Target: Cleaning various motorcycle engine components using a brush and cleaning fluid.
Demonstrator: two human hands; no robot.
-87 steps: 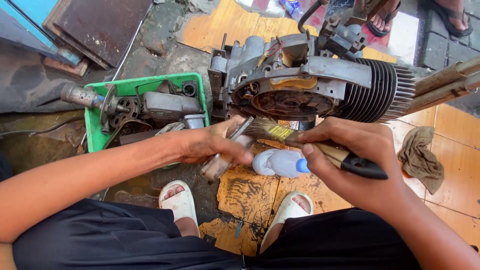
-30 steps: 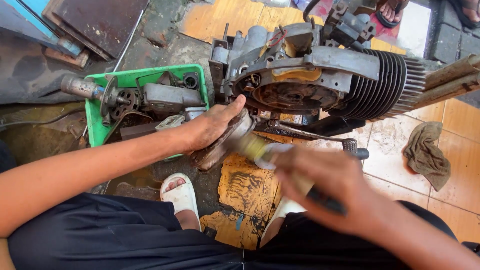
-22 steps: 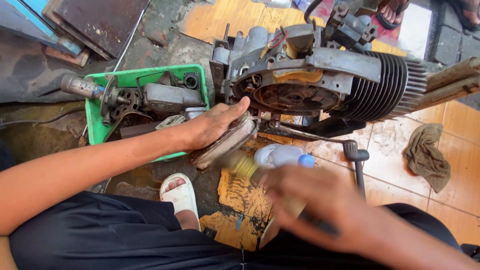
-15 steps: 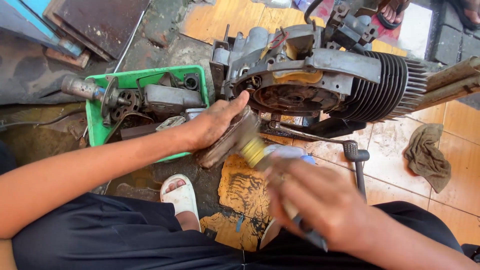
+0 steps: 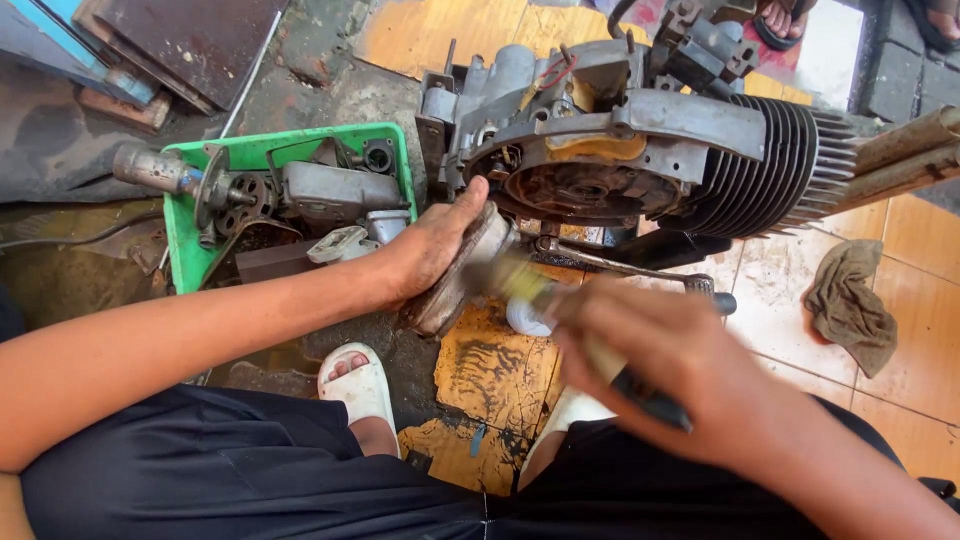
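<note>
My left hand grips a greasy round metal engine part, held tilted in front of the engine. My right hand, blurred by motion, holds a paintbrush with a yellow ferrule and a black handle end. The bristles touch the metal part. Behind both hands lies a grey finned engine on its side, its round open housing facing me. A white plastic bottle lies on the floor, mostly hidden by my right hand.
A green tray at the left holds several metal engine parts. A kick lever sticks out under the engine. A dirty rag lies on the orange tiles at the right. My white sandals rest below. Another person's sandalled foot shows at the top.
My right hand has been moving the brush back and forth over the metal part; it now sits higher and closer to the part. My left hand has kept its hold, turning the part slightly.
</note>
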